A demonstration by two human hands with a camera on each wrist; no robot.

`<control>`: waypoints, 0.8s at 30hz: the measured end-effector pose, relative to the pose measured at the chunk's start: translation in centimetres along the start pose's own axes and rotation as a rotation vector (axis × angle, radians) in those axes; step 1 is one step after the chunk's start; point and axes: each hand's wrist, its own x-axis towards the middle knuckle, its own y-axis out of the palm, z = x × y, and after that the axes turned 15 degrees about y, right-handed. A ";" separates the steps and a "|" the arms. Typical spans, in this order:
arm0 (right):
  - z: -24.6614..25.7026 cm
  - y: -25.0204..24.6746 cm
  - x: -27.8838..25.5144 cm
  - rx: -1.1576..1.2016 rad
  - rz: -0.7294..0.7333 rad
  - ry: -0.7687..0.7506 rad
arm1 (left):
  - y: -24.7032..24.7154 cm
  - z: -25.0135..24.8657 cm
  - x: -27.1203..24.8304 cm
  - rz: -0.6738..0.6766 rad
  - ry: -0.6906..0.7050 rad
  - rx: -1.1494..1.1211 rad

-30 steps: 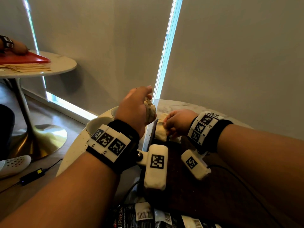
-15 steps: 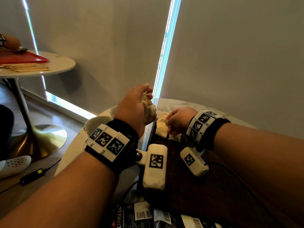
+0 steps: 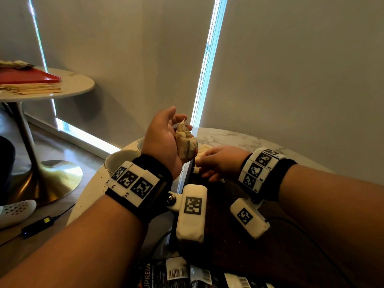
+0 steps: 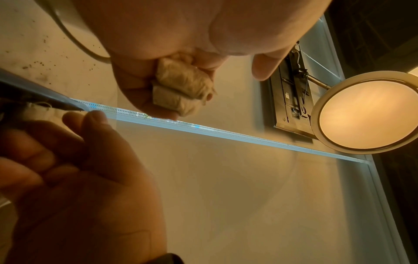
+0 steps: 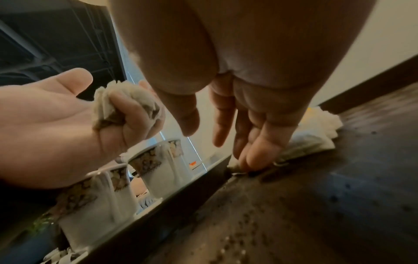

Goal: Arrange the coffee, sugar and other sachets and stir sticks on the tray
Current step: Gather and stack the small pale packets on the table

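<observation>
- The round marble tabletop (image 3: 232,138) stands against pale roller blinds (image 3: 291,69), a bright strip of daylight between them.
- A dark wooden tray (image 3: 239,256) lies on it; two patterned cups (image 5: 156,171) stand just beside its left edge.
- The left hand (image 3: 164,140), raised above the tray edge, has its fingers (image 5: 133,114) clenched round a bunch of pale sachets (image 3: 186,145).
- The right hand (image 3: 220,161) reaches down with straight fingers (image 5: 255,153) onto more pale sachets (image 5: 316,139) in the tray's far corner; whether it pinches one is unclear.
- Black barcoded packets (image 3: 187,273) lie at the near edge.
- A second round table (image 3: 70,86) with a red tray (image 3: 31,76) stands at the left, on a wooden floor (image 3: 12,252).
</observation>
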 end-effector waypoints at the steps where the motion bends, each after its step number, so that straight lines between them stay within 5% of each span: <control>1: 0.0 0.1 -0.1 -0.025 -0.014 -0.008 | 0.0 0.0 -0.1 0.001 -0.008 -0.011; 9: 0.4 -1.5 -1.7 0.414 -0.130 -0.271 | 0.1 0.0 -0.3 0.046 -0.078 -0.136; 15: 0.9 -0.9 -3.8 0.169 -0.085 -0.392 | 0.3 -0.1 -1.0 0.138 -0.125 -0.229; 24: 0.1 -1.3 -3.0 0.278 -0.146 -0.384 | 0.7 -0.7 -1.4 0.189 -0.099 -0.171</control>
